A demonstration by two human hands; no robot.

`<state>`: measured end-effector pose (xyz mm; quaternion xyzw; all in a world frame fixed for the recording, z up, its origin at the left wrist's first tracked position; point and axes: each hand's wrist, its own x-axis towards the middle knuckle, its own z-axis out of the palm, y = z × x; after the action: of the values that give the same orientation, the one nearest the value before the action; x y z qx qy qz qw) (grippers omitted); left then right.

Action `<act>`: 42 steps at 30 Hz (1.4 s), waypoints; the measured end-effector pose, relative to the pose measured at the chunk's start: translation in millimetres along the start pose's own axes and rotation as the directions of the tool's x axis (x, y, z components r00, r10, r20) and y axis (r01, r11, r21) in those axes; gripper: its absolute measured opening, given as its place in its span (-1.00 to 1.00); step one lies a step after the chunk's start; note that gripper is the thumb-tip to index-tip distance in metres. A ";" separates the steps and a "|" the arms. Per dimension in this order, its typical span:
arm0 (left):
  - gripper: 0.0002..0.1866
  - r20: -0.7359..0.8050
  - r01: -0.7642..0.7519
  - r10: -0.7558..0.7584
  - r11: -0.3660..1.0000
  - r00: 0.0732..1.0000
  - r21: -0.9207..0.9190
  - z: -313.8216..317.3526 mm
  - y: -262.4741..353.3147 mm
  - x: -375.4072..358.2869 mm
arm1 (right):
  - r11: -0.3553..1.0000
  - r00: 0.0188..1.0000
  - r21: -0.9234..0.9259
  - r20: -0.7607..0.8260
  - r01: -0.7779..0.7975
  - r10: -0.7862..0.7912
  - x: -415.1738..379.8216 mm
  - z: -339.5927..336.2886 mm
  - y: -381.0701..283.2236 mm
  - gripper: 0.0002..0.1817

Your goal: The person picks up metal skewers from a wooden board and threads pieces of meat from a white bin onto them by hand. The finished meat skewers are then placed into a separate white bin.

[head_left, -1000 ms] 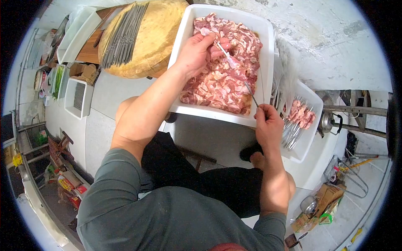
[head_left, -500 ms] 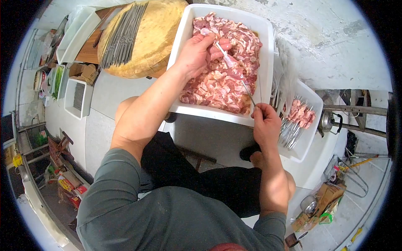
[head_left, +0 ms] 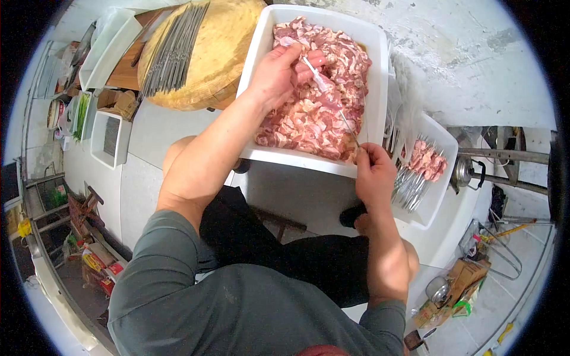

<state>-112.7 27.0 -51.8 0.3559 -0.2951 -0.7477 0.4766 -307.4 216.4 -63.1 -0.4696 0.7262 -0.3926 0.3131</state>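
A large white tub (head_left: 249, 77) is heaped with pieces of raw pink meat (head_left: 303, 124). Over the meat, my left hand (head_left: 282, 74) has its fingers curled, with a pale piece of meat pinched at the fingertips and a whitish strip by its fingers. At the tub's near right corner my right hand (head_left: 375, 169) is closed on a thin metal skewer (head_left: 350, 129), which points up and left over the meat. Whether the skewer's tip has meat on it is hard to make out.
Bare skewers (head_left: 178, 50) lie on a round wooden board (head_left: 222, 53) at the left. Right of the tub, a smaller white bin (head_left: 428, 210) holds skewers with meat (head_left: 427, 160). A kettle (head_left: 464, 172) stands beyond it. My knees are below the tub.
My right hand has moved slightly up and left with the skewer. My left hand has shifted slightly, still over the meat.
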 end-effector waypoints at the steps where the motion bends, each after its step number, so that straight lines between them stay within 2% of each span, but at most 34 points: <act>1: -0.66 -0.001 -0.006 0.006 1.000 1.000 0.000 0.5 1.6 -0.4 | 0.999 0.999 -0.042 -0.031 0.017 -0.019 1.0 -0.1 -2.4 -0.80; 7: -0.67 -0.010 -0.019 0.019 1.000 1.000 -0.001 0.5 2.0 -1.1 | 0.997 0.997 -0.006 0.017 -0.076 0.076 1.4 -2.2 -0.8 -0.79; 13: -0.68 -0.020 -0.034 0.034 0.999 0.999 -0.005 -1.9 -2.9 0.2 | 0.995 0.995 0.031 0.042 -0.095 0.094 0.5 -1.3 -6.2 -0.77; 19: -0.70 -0.035 -0.041 0.040 0.999 0.999 -0.020 -4.7 -3.6 3.1 | 0.997 1.000 -0.081 -0.011 0.009 -0.010 0.1 2.1 -8.9 -0.76; 22: -0.70 -0.032 -0.037 0.036 0.999 0.999 -0.031 -7.3 -5.4 5.1 | 0.997 0.997 -0.042 0.036 -0.061 0.062 -0.3 -0.9 -17.6 -0.76; 28: -0.69 -0.052 -0.034 0.033 0.999 0.998 -0.027 -1.4 -5.4 1.2 | 0.992 0.997 -0.105 -0.025 0.064 -0.067 0.2 -0.3 -13.9 -0.77; 34: -0.66 -0.031 -0.021 0.020 1.000 0.999 -0.006 -3.5 -5.7 3.2 | 0.997 0.994 0.027 0.090 -0.072 0.069 5.1 -1.4 -8.0 -0.78; 37: -0.66 -0.029 -0.017 0.017 1.000 0.999 -0.010 -4.2 -4.6 3.0 | 1.000 0.999 0.010 0.035 0.015 -0.015 4.2 0.3 -15.2 -0.79; 40: -0.67 -0.046 -0.012 0.011 1.000 0.999 -0.022 -1.8 -2.5 0.3 | 1.000 0.999 0.013 0.035 -0.009 0.009 6.6 2.6 -8.4 -0.80; 42: -0.68 -0.041 -0.009 0.008 1.000 0.999 -0.027 0.3 0.0 -2.3 | 0.996 0.997 0.078 0.073 -0.038 0.033 7.6 4.1 -3.8 -0.80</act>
<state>-112.2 29.2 -51.1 0.3634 -0.2766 -0.7421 0.4906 -305.1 207.3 -62.6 -0.4577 0.7066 -0.3982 0.3643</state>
